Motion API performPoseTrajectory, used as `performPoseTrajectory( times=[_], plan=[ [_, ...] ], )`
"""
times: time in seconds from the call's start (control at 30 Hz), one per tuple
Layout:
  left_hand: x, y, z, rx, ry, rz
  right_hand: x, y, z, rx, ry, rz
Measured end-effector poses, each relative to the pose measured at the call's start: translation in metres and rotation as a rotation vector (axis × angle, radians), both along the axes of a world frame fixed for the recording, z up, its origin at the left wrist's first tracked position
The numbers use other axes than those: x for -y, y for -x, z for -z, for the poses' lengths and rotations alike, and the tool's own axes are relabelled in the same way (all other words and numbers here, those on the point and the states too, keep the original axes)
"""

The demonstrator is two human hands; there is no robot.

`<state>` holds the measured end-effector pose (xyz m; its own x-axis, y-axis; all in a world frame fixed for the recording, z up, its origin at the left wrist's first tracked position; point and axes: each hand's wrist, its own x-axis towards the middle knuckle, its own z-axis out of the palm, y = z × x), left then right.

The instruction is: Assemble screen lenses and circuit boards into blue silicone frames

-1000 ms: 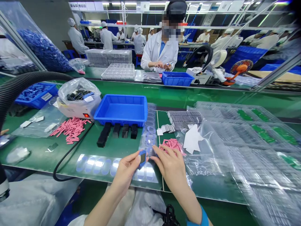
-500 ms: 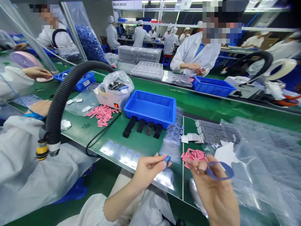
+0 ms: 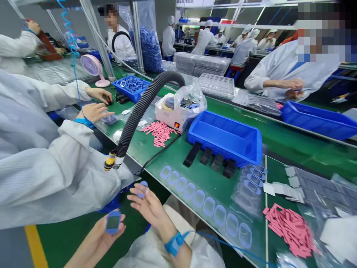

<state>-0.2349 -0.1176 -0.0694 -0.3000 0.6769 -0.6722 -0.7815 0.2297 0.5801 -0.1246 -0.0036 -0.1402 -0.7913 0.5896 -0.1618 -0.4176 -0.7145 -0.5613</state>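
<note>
My left hand [image 3: 100, 237] grips a small blue watch-like case [image 3: 113, 222] with a dark grey-green screen facing up. Just right of it and a little higher, my right hand [image 3: 153, 212], wearing a blue wrist strap [image 3: 174, 243], holds a thin blue oval ring [image 3: 142, 189] at its fingertips, other fingers spread. The ring and the case are apart. Both hands are in front of the table edge, above the floor. Close by on the table lies a clear sheet with a row of several oval film pieces [image 3: 209, 206].
A flexible black hose [image 3: 133, 123] arches over the left side, near a co-worker's sleeve [image 3: 69, 163]. A blue bin [image 3: 223, 134] stands behind several black pieces [image 3: 193, 154]. Pink strips lie in two piles [image 3: 290, 230], with white cards [image 3: 284, 190] beside one.
My view has turned left. Both hands have moved from over the table's front edge to its left, off the table. The case's screen now faces me; the ring stays in my right hand.
</note>
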Motion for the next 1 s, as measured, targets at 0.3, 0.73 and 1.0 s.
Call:
performPoseTrajectory(
  times=[0.3, 0.73, 1.0],
  plan=[
    [0.033, 0.077, 0.012, -0.072, 0.021, -0.126, -0.011, 0.113, 0.008, -0.108, 0.136, -0.293],
    [-0.052, 0.083, 0.043, 0.011, 0.022, -0.136, -0.011, 0.088, 0.051, 0.051, 0.143, -0.164],
    [0.01, 0.115, 0.019, -0.027, 0.152, -0.399, -0.016, 0.119, 0.011, -0.077, 0.06, -0.344]
  ],
)
